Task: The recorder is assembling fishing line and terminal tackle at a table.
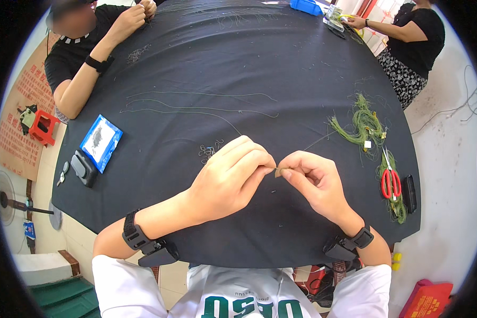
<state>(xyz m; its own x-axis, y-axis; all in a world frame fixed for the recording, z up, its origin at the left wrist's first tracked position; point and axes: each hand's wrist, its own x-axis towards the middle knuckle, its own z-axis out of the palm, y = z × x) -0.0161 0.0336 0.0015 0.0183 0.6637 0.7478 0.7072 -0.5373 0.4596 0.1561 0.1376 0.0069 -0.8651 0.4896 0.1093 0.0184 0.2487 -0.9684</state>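
Observation:
My left hand (230, 177) and my right hand (315, 183) meet over the near middle of the table, both closed in a pinch, fingertips nearly touching. Thin green fishing line (318, 141) runs from behind my right fingers toward a green bundle. Another strand (225, 121) reaches the back of my left hand from the left. Whatever tiny piece sits between the fingertips is too small to make out. Just beyond my left knuckles lies a small cluster of dark fish hooks (206, 153), partly hidden by the hand.
Bundles of green line (363, 124), red-handled scissors (391, 183) and a black case (409, 194) lie right. A blue-white packet (102, 143) and dark box (83, 168) lie left. One person (74, 58) works far left; another (413, 40) stands far right by a blue tray (306, 6).

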